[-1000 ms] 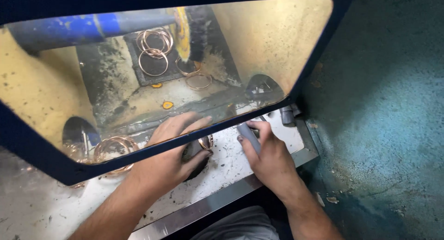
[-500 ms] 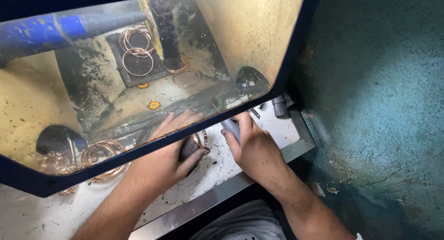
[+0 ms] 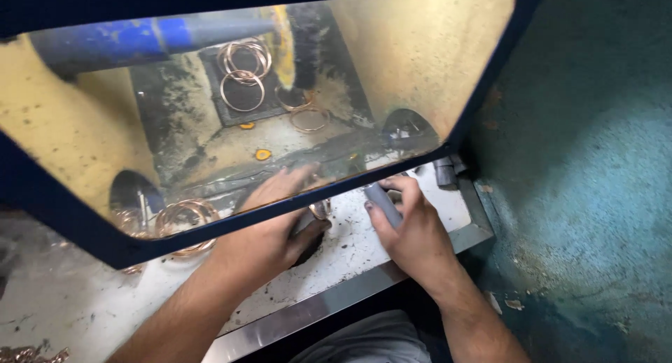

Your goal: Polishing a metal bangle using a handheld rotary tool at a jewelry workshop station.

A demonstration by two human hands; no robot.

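My left hand (image 3: pixel 269 226) reaches under the blue-framed yellowish window (image 3: pixel 392 62) of a cabinet, its fingers seen through the pane. It rests on a dark round object (image 3: pixel 308 231) with a small metal ring (image 3: pixel 321 209) beside it. My right hand (image 3: pixel 413 230) is closed around a grey cylindrical bar (image 3: pixel 381 203), just right of the left hand, on the white speckled work surface (image 3: pixel 350 254).
Several copper-coloured rings (image 3: pixel 241 72) hang or lie inside the cabinet near a blue pipe (image 3: pixel 119 44). More rings (image 3: pixel 183 219) lie at the left on the surface. A metal edge strip (image 3: pixel 308 310) borders the surface. A teal floor (image 3: pixel 602 195) lies to the right.
The view has shifted back to the right. Both hands stay together under the window, with the right hand still gripping the grey bar and the left still on the dark object.
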